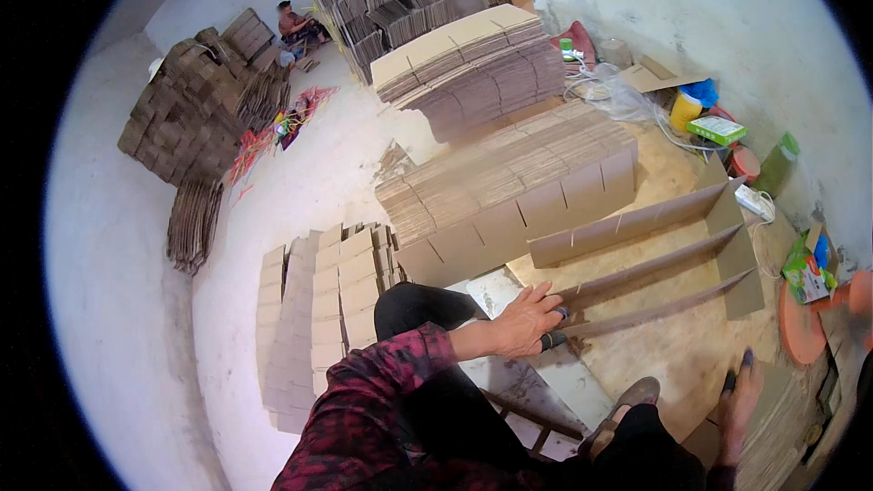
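Three long brown cardboard strips stand on edge before me, joined at their right ends to an upright cardboard crosspiece (735, 259). My left hand (520, 323) is at the left end of the nearest strip (659, 306), with thumb and forefinger on either side of it. The other fingers lie spread by the middle strip (650, 265). Dark covers wrap some fingertips on both hands. At the lower right, my right hand (744, 398) has its fingers stretched out, holding nothing, beside and partly over a stack of flat cardboard pieces (773, 432).
Beyond the strips stand tall bundles of slotted cardboard (509, 182), and more stacks (341, 295) are at left. An orange round stool (802, 323), a yellow container (687, 109), a green box (717, 130) and cables line the right wall. A person (298, 25) sits far off.
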`<action>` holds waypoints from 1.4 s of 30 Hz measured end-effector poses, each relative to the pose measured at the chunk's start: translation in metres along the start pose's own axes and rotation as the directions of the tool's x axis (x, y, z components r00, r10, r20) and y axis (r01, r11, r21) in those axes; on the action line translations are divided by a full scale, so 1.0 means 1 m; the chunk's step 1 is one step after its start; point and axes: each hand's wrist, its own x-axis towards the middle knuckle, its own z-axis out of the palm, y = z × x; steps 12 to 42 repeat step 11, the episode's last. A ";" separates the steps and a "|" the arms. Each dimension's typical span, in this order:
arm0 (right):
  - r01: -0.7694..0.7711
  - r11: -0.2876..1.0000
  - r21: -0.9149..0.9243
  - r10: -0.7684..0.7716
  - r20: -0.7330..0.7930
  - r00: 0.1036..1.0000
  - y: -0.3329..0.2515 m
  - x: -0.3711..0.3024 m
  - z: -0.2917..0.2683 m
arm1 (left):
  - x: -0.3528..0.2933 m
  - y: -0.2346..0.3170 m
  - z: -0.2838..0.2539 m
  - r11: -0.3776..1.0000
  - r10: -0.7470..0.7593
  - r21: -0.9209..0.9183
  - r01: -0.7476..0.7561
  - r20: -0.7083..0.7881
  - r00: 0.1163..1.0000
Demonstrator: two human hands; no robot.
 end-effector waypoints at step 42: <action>-0.530 0.776 -0.341 0.611 0.201 0.765 -0.017 -0.142 -0.057 | 0.022 0.020 0.029 0.985 -0.145 -0.089 0.149 0.054 0.988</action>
